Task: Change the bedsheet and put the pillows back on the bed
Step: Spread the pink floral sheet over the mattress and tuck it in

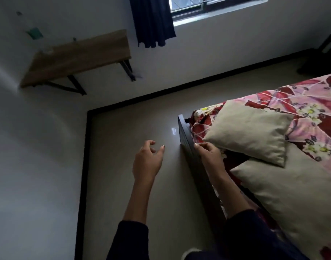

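A bed with a pink and red floral bedsheet [311, 107] fills the right side. Two beige pillows lie at its head end: a smaller pillow [249, 130] resting partly on a larger pillow [296, 199]. A dark headboard [187, 136] runs along the bed's left edge. My right hand [209, 152] is at the near corner of the smaller pillow, by the headboard, with curled fingers pinching that corner. My left hand [147, 160] hovers over the floor to the left of the bed, fingers loosely curled, holding nothing.
Beige tiled floor [127, 132] lies between the bed and the white walls, edged by a black skirting. A wooden wall shelf [78, 57] on black brackets hangs at upper left. A dark curtain [153, 21] hangs beside the window. A dark object [322, 53] stands at far right.
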